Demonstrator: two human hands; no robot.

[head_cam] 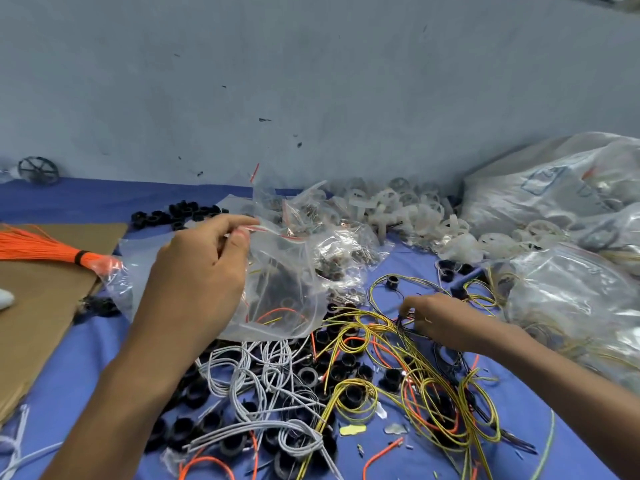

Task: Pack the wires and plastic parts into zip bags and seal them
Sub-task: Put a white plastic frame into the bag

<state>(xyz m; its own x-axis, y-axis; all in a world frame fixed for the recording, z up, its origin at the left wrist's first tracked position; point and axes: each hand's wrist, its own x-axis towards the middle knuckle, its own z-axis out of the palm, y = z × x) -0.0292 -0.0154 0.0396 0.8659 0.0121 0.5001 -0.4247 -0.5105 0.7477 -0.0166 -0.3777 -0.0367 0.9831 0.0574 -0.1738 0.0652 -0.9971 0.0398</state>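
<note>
Zip bag (284, 292) held over the table (79, 348), mouth pinched by the left hand (201, 268)
Yellow wires (363, 344) are pinched by the right hand (429, 320); one loop is best lifted clear, the mouth kept wide

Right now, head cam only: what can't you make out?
All in the head view.
- Right hand: its fingertips sink into the yellow wires; whether they pinch one is hidden by the hand itself.
- Zip bag: the left hand, pinching its zip strip, and glare hide most of the contents.
- Large bag: cut off by the right edge; its print is too blurred to read.
- White object: cut off by the left edge.
</note>
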